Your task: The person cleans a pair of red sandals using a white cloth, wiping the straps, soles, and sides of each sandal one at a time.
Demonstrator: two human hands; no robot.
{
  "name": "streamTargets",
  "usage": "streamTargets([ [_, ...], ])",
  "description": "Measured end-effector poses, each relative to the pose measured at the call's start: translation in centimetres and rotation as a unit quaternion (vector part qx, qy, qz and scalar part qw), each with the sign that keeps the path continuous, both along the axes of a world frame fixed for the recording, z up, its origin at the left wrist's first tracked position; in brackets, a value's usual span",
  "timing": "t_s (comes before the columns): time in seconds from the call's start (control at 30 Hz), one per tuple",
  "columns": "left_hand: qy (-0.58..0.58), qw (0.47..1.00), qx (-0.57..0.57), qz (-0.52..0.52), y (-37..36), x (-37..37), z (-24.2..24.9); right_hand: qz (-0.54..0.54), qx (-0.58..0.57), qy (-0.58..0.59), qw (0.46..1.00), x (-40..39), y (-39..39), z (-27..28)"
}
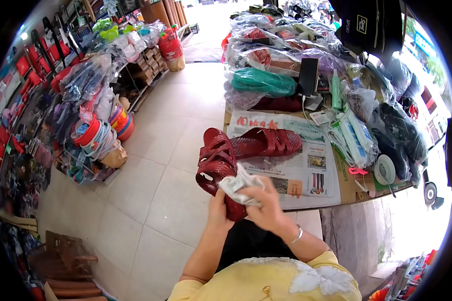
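A dark red strappy sandal (217,159) is held up in front of my body, toe end away from me. My left hand (219,210) grips it near the heel, fingers partly hidden behind the sole. My right hand (267,206) is closed on a crumpled white cloth (242,185), which touches the upper side of the sandal. Just beyond, the matching red sandal (268,142) lies on its sole on a spread newspaper (314,193) at the table's near edge.
Bagged goods (266,83) pile up at the table's back. A phone (309,76) leans there beside a green bottle (336,90). A white bowl (384,169) stands at the right. Packed shelves and red buckets (88,131) line the left, with tiled floor (158,185) between.
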State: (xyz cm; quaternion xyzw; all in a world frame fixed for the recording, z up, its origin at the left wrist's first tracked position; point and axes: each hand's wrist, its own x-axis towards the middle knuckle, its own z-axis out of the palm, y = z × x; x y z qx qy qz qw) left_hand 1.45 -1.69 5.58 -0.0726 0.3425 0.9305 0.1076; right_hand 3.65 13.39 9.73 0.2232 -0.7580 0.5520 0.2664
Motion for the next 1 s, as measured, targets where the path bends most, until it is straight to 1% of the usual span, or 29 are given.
streamTargets([
  [0.03, 0.017, 1.0, -0.008, -0.015, -0.5, -0.4, -0.9, 0.005, 0.006, 0.007, 1.0, 0.7, -0.7, -0.5],
  [0.1, 0.016, 0.999, -0.021, 0.027, -0.3, -0.4, 0.3, -0.012, 0.019, -0.01, 1.0, 2.3, -1.2, -2.2],
  [0.17, 0.005, 0.999, 0.016, 0.04, -0.4, -0.4, 0.7, -0.005, 0.005, -0.017, 1.0, 4.0, -1.7, -3.8],
  [0.2, 0.011, 0.998, 0.044, 0.034, -0.9, -0.8, -0.7, -0.007, -0.006, -0.011, 1.0, 5.0, -2.2, -5.3],
  [0.23, -0.012, 0.998, 0.05, 0.047, -0.7, -0.8, -0.3, -0.009, -0.017, -0.003, 1.0, 5.5, -2.8, -5.8],
  [0.27, 0.005, 0.998, 0.05, 0.045, -0.5, -0.8, -0.6, 0.025, 0.004, 0.004, 1.0, 5.9, -2.8, -5.8],
  [0.3, 0.023, 0.997, 0.05, 0.044, -0.4, -1.0, -0.9, 0.051, 0.001, -0.026, 0.998, 6.3, -3.1, -5.9],
  [0.37, -0.008, 0.995, 0.024, 0.1, 1.5, 0.6, 2.6, -0.018, -0.027, -0.021, 0.999, 6.1, -2.7, -6.5],
  [0.4, 0.009, 0.994, 0.056, 0.095, 2.0, 1.0, 2.6, -0.075, -0.094, 0.013, 0.993, 5.4, -2.6, -6.5],
  [0.43, 0.076, 0.988, 0.061, 0.119, 2.8, 1.2, 2.1, -0.085, -0.145, 0.007, 0.986, 4.6, -2.0, -6.6],
  [0.5, 0.15, 0.978, 0.063, 0.128, 3.3, 1.7, 1.4, -0.099, -0.291, -0.03, 0.951, 3.3, -1.0, -4.9],
  [0.53, 0.183, 0.971, 0.054, 0.144, 3.3, 2.0, 0.8, -0.1, -0.292, -0.029, 0.951, 2.8, -0.7, -4.3],
  [0.57, 0.183, 0.971, 0.054, 0.143, 3.6, 2.1, 0.4, -0.089, -0.236, -0.056, 0.966, 2.4, -0.3, -3.8],
  [0.6, 0.189, 0.966, 0.03, 0.175, 4.1, 2.3, -0.1, -0.079, -0.18, -0.083, 0.977, 2.3, -0.2, -3.6],
  [0.63, 0.195, 0.958, 0.006, 0.209, 4.4, 2.5, -0.2, -0.079, -0.181, -0.083, 0.977, 2.4, -0.5, -3.8],
  [0.67, 0.192, 0.952, -0.017, 0.238, 4.5, 2.6, 0.0, -0.102, -0.154, -0.052, 0.982, 2.4, -1.2, -4.1],
  [0.7, 0.194, 0.951, -0.017, 0.239, 4.3, 2.4, 0.0, -0.123, -0.126, -0.018, 0.984, 2.4, -1.7, -4.7],
  [0.73, 0.165, 0.961, -0.015, 0.221, 3.9, 2.4, -0.2, -0.112, -0.134, -0.025, 0.984, 2.8, -2.2, -6.0],
  [0.77, 0.133, 0.97, -0.014, 0.203, 3.5, 2.5, -0.1, -0.096, -0.122, -0.07, 0.985, 3.4, -2.8, -6.8],
  [0.8, 0.095, 0.978, -0.016, 0.186, 3.4, 2.8, 0.3, -0.071, -0.1, -0.062, 0.99, 3.9, -3.4, -7.2],
  [0.83, 0.027, 0.986, -0.065, 0.149, 2.8, 3.0, 0.2, -0.046, -0.078, -0.054, 0.994, 4.3, -3.9, -7.0],
  [0.87, 0.08, 0.983, -0.068, 0.149, 2.9, 3.1, 0.2, -0.05, -0.122, -0.067, 0.989, 4.2, -3.9, -7.3],
  [0.9, 0.133, 0.977, -0.07, 0.148, 3.2, 3.1, 0.3, -0.053, -0.118, -0.03, 0.991, 3.9, -3.2, -7.0],
  [0.93, 0.132, 0.977, -0.07, 0.148, 3.4, 3.0, 0.0, -0.072, -0.13, -0.048, 0.988, 4.0, -2.4, -7.0],
  [0.97, 0.115, 0.982, -0.039, 0.148, 3.4, 2.9, -0.6, -0.092, -0.142, -0.068, 0.983, 4.1, -1.8, -6.8],
  [1.0, 0.098, 0.984, -0.006, 0.146, 3.6, 2.9, -0.9, -0.097, -0.209, -0.036, 0.972, 3.9, -1.2, -6.4],
])
